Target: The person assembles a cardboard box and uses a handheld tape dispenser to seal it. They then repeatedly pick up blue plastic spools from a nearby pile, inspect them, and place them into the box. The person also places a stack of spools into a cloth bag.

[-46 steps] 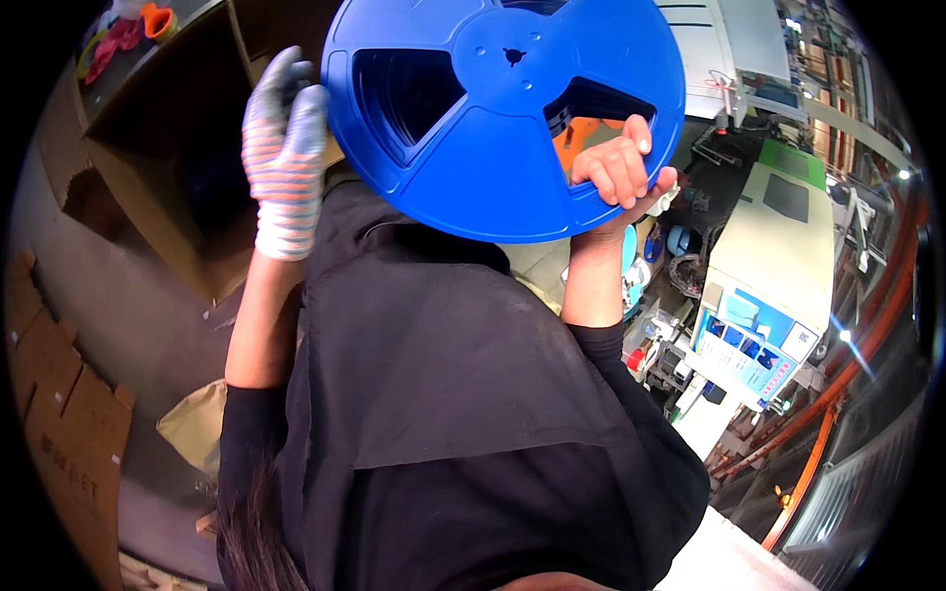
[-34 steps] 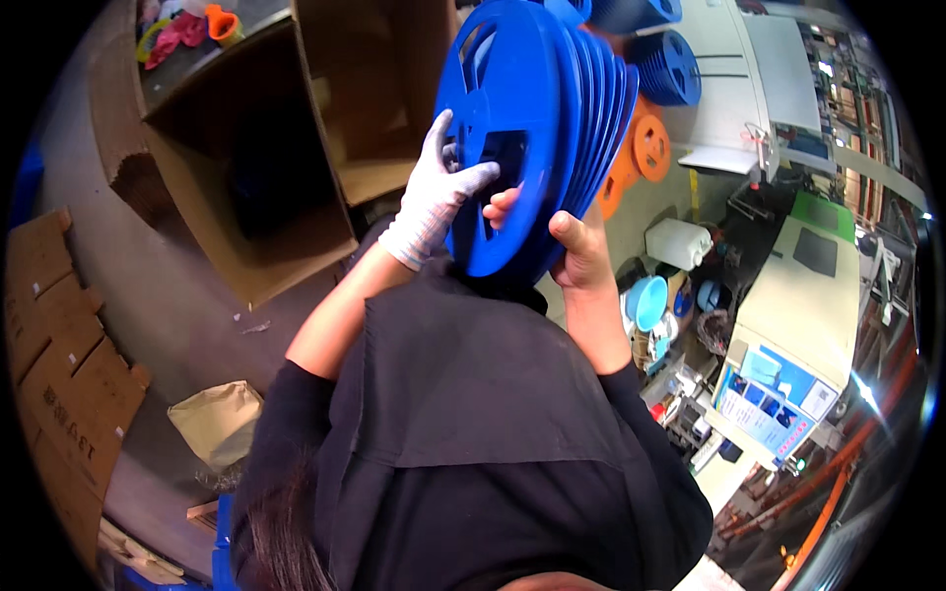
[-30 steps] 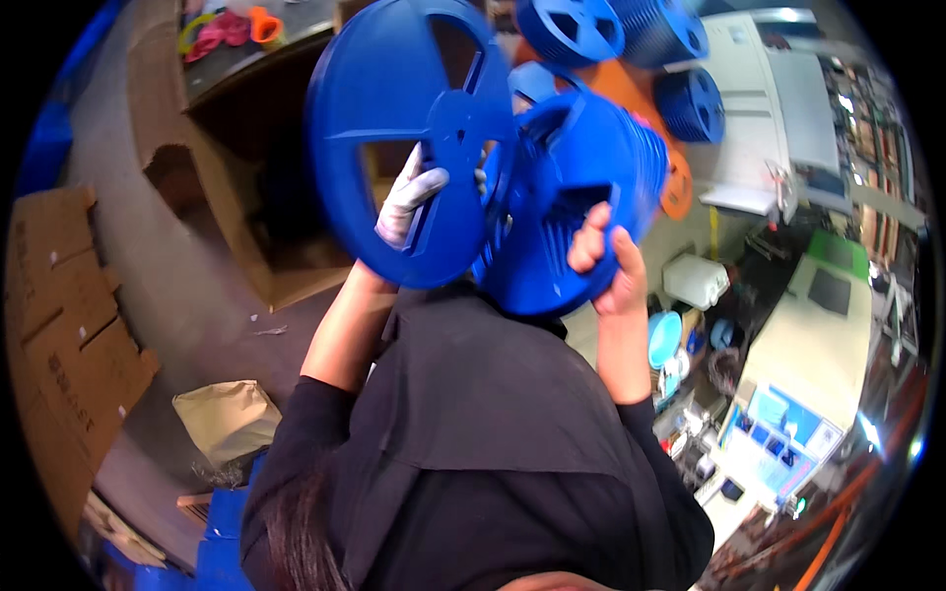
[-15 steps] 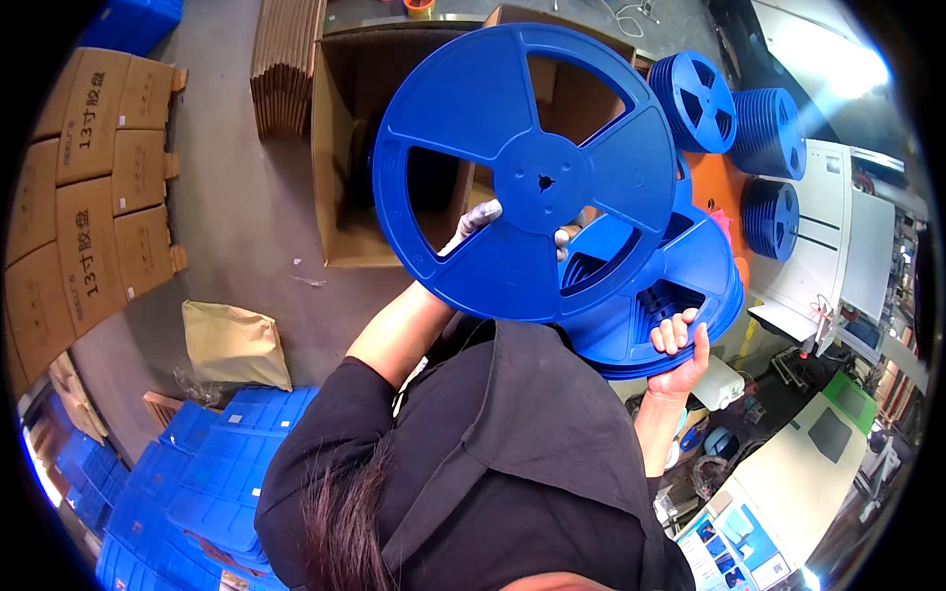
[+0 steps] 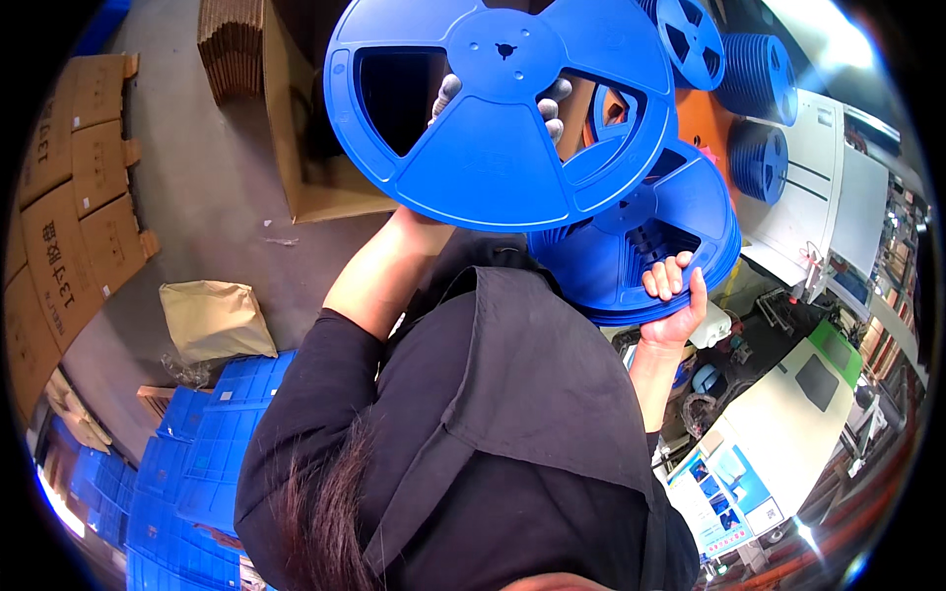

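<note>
My left hand (image 5: 446, 94), in a white glove, holds up a single large blue plastic reel (image 5: 503, 128); only its fingertips show through the reel's cut-outs. My bare right hand (image 5: 672, 300) grips the lower rim of a stack of several similar blue reels (image 5: 650, 246), held just below and to the right of the single reel. The single reel overlaps the top of the stack. Both forearms rise from my black top.
An open cardboard box (image 5: 315, 177) stands on the grey floor behind the reel. Flattened cartons (image 5: 69, 197) lie at left, with a brown paper bag (image 5: 212, 315) and blue crates (image 5: 207, 433) below. More blue reel stacks (image 5: 759, 158) and a white-green machine (image 5: 788, 414) are at right.
The left hand has drawn the single reel up and away from the stack, which the right hand keeps holding. The view has swung, bringing the floor, cartons and crates at left into sight.
</note>
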{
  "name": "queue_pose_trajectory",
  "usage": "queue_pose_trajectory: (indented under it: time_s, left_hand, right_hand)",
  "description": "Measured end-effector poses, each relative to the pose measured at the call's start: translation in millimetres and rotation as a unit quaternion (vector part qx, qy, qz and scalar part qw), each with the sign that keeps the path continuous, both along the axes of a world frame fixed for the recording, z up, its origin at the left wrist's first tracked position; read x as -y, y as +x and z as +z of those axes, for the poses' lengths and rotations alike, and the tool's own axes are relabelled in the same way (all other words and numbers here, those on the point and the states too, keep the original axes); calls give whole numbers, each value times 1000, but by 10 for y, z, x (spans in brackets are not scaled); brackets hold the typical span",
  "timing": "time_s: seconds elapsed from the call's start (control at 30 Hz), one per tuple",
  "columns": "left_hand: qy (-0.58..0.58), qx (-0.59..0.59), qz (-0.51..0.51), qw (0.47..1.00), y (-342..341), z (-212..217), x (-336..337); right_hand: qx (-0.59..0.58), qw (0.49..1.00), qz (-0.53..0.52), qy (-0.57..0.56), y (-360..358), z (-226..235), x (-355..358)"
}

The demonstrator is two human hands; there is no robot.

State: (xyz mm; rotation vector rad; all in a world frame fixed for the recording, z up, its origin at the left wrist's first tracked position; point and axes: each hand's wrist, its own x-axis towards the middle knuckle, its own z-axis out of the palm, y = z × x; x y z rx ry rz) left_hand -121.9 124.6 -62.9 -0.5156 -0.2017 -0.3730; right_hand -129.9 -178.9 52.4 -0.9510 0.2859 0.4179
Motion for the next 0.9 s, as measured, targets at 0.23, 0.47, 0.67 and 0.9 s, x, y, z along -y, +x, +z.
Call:
queue_pose_trajectory:
  time_s: [0.23,0.47,0.67,0.9]
  left_hand:
    - [2,-42,2,999,-65,38,23]
    - [83,-58,29,994,-213,-64,198]
    - [51,-82,15,995,-291,-126,260]
    - [115,-147,50,981,-619,-346,-294]
  right_hand:
    - [4,1000,-3,-7,5,-24,13]
    - [-6,1000,-2,-10,-29,-41,92]
    - [-19,999,-2,-31,-11,-29,101]
    - [-20,999,3,-34,-4,-31,103]
